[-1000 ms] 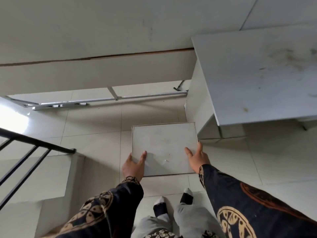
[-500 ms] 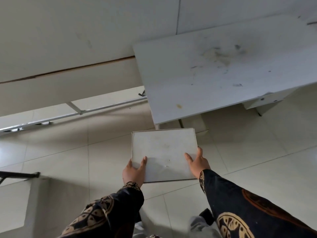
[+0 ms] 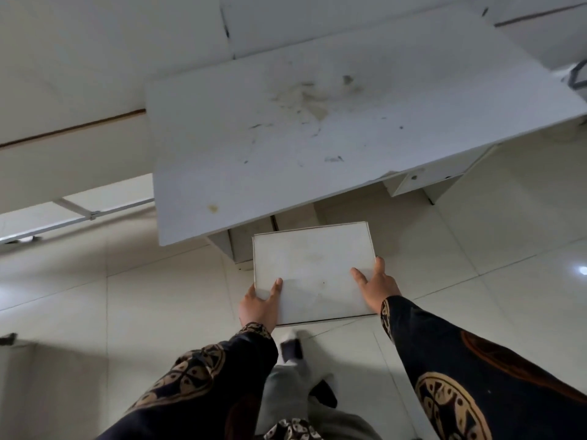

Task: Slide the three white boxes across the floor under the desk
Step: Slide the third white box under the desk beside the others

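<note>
A flat, square white cardboard box [image 3: 313, 273] sits at centre frame, held above the pale tiled floor [image 3: 143, 312]. My left hand [image 3: 259, 308] and right hand [image 3: 378, 285] clamp its near corners, thumbs on top. The stained white desk [image 3: 301, 128] fills the upper frame.

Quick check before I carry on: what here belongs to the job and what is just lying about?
Job: white box, held at its near corners by the left hand and right hand; white desk; tiled floor.
Lying about: metal frame on the floor at left; cable at the desk's far right.
</note>
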